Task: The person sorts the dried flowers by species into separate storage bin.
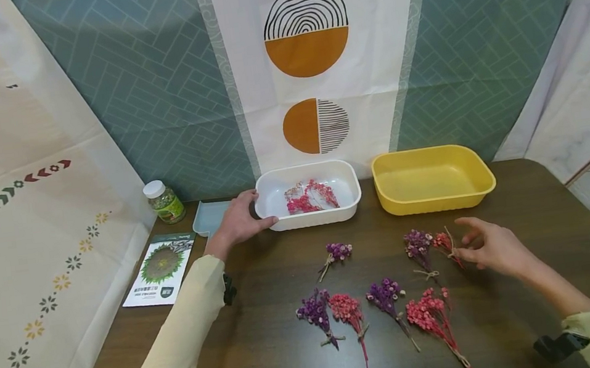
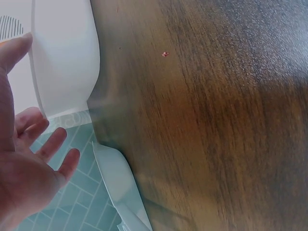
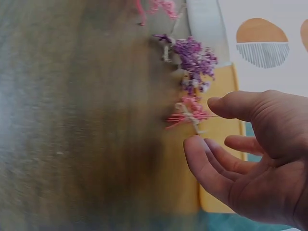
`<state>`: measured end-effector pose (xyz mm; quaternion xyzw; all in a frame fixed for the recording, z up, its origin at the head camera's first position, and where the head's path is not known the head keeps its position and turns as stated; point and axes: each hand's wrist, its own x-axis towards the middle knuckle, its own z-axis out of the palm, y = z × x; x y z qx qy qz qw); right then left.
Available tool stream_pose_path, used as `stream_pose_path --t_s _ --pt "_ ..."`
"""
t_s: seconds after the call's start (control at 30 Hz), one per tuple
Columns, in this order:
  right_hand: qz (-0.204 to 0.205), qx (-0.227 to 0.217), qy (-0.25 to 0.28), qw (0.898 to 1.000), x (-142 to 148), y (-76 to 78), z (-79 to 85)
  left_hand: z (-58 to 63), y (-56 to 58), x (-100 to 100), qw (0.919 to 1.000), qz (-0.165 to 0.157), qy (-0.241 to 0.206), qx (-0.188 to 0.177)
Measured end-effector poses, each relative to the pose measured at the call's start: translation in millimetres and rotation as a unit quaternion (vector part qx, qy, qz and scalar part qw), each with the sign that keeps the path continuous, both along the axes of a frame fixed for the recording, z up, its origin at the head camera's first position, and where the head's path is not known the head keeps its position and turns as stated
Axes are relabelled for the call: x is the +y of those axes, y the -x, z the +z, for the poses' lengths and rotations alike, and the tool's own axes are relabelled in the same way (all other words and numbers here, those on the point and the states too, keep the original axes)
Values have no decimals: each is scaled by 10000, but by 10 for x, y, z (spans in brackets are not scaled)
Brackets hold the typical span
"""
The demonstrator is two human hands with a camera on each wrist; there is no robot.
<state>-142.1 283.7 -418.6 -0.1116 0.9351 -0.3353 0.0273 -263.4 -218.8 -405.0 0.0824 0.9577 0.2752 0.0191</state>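
Note:
My left hand (image 1: 238,217) is at the left end of a white plastic basin (image 1: 351,206), thumb at its front rim and fingers round the corner. Inside the basin lie bunches of pinkish-red dried flowers (image 1: 305,201). My right hand (image 1: 496,249) reaches in from the right toward a small red dried flower bunch (image 1: 444,241) tied with twine. In the right wrist view, a gap shows between the thumb and forefinger beside that bunch's stems (image 3: 179,118). Just left of it lies a purple dried flower bunch (image 1: 418,243).
Behind the right hand stands a yellow basin (image 1: 437,204). More purple (image 1: 314,311) and red bunches (image 1: 347,311) lie nearer on the brown table (image 1: 260,344). At left are a seed packet (image 1: 161,270), a white-lidded jar (image 1: 165,202) and a pale blue tray (image 1: 208,217).

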Motion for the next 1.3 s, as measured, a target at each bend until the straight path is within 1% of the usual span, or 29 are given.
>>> stream_pose_path --t_s 0.1,0.3,0.53,0.73,0.93,1.1,1.3 --pt "-2 84 -25 10000 3 1 -71 7 -2 5 10000 4 -8 -6" --pt "14 650 -387 9971 -35 20 -168 11 -5 5 10000 15 -17 -15" --pt "155 825 -583 9948 -111 56 -191 -4 -4 -6 10000 33 22 -8" --pt "227 783 -671 9944 -139 69 -194 -6 -1 1 10000 9 1 22" --pt "195 555 -542 9968 -124 64 -179 -4 6 -1 10000 19 10 6" --pt "195 469 -465 9976 -93 58 -198 -5 7 -2 10000 32 44 -56" --pt "185 549 -374 9976 -37 49 -224 -3 3 4 10000 52 5 -50"
